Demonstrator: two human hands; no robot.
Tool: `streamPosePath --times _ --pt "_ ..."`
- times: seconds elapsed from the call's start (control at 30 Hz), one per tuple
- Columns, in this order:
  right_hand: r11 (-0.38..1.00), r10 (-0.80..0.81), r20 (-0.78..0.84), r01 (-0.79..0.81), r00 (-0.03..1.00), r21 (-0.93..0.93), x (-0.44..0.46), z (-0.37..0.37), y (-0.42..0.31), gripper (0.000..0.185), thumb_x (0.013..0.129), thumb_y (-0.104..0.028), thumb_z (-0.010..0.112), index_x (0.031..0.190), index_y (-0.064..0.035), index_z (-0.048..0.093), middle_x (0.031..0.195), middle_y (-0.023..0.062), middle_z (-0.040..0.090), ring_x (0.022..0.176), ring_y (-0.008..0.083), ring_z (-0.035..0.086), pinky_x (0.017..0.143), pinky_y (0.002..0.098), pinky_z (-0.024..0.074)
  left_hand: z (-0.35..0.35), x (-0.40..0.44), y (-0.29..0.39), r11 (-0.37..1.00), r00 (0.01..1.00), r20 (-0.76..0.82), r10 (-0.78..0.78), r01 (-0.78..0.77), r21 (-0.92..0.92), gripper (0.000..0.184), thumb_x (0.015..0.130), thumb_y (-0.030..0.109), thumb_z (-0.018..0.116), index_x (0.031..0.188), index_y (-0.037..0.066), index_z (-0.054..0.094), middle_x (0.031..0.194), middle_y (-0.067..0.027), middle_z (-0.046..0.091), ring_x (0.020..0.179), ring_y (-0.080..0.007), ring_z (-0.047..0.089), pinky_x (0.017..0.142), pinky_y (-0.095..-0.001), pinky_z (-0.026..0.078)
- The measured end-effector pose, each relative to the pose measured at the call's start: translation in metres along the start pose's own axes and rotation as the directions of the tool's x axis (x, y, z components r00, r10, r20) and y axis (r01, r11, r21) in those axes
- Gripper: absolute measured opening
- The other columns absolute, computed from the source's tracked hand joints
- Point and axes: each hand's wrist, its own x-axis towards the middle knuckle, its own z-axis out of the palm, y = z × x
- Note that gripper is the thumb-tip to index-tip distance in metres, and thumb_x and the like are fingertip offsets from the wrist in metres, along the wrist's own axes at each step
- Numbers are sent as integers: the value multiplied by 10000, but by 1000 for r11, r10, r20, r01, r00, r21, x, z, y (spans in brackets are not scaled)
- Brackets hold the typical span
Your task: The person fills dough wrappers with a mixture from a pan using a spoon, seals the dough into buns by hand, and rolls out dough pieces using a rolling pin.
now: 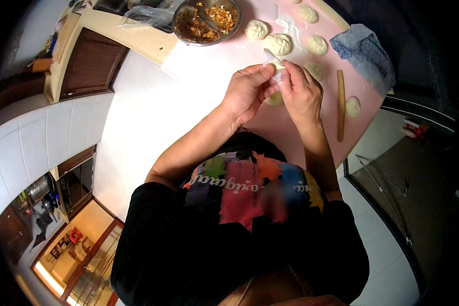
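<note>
My left hand (246, 92) and my right hand (302, 91) meet over the table, fingertips pinched on a thin white piece of paper (268, 56). The fingers cover part of the paper. Just beyond them sits a pleated bun (279, 45), with another bun (256, 29) to its left. Partly hidden beneath my hands is a pale dough piece (274, 99). Behind my right hand a further bun (315, 70) shows in part.
A metal bowl of chopped filling (207, 38) stands at the far left of the pink mat (270, 130). To the right lie a wooden rolling pin (340, 106), a dough piece (353, 106) and a blue cloth (364, 53). More buns (316, 45) rest near white flour (289, 31).
</note>
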Motion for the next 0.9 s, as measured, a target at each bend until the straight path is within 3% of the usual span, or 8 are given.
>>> streamPosePath --times 0.07,0.13,0.2,0.33,0.47,0.53,0.63,0.9 --pt "995 59 7 -59 998 82 -1 0 -2 174 857 -103 626 1021 -43 635 889 132 665 743 274 657 640 341 521 7 -6 2 1000 997 -83 6 -8 -30 166 932 143 593 980 -4 654 900 -75 663 804 -141 626 737 -256 551" --pt "980 119 21 -121 993 159 1 -4 -11 164 880 -138 605 1013 -44 624 856 135 657 742 270 658 629 361 522 1 -10 4 1000 998 -65 5 -5 2 176 941 144 574 1005 -3 647 950 -87 662 865 -166 627 800 -295 541" --pt "859 305 182 -352 935 372 5 -9 -20 173 881 -165 632 997 -37 629 827 127 652 696 224 649 599 325 509 -3 -13 9 999 999 -47 7 -5 34 188 949 145 555 1030 -2 640 1000 -98 661 927 -192 628 864 -333 531" --pt "882 261 236 -330 936 335 8 -6 5 177 866 -147 664 1000 -34 643 790 95 653 630 148 614 555 280 481 2 -4 7 989 998 -13 57 -55 135 178 944 139 565 1006 -3 653 960 -97 672 885 -182 642 847 -327 549" --pt "738 337 288 -441 896 510 11 -11 7 175 857 -84 671 1024 -31 661 742 29 629 602 66 543 527 228 442 5 -5 10 982 996 -12 85 -81 173 174 937 138 578 987 -7 660 964 -107 675 849 -179 651 832 -316 558" --pt "520 433 468 -638 770 568 15 -19 2 171 884 -61 640 1040 9 647 809 -16 619 640 33 503 549 185 413 4 -6 10 982 996 2 89 -88 168 175 936 140 579 988 -8 660 965 -109 675 850 -182 652 833 -316 558" --pt "303 414 477 -612 775 731 12 -16 6 142 909 -79 606 1010 12 647 818 -2 620 612 29 477 508 186 375 4 -7 10 983 995 23 92 -95 155 183 936 141 579 1001 -13 654 969 -114 673 849 -187 653 836 -320 560" --pt "-93 470 552 -583 689 807 10 -21 17 160 918 -116 606 1016 9 624 792 -9 562 590 32 406 491 178 330 0 -11 16 987 996 63 61 -69 144 205 946 132 551 1024 -44 621 997 -150 661 884 -221 662 839 -338 570"
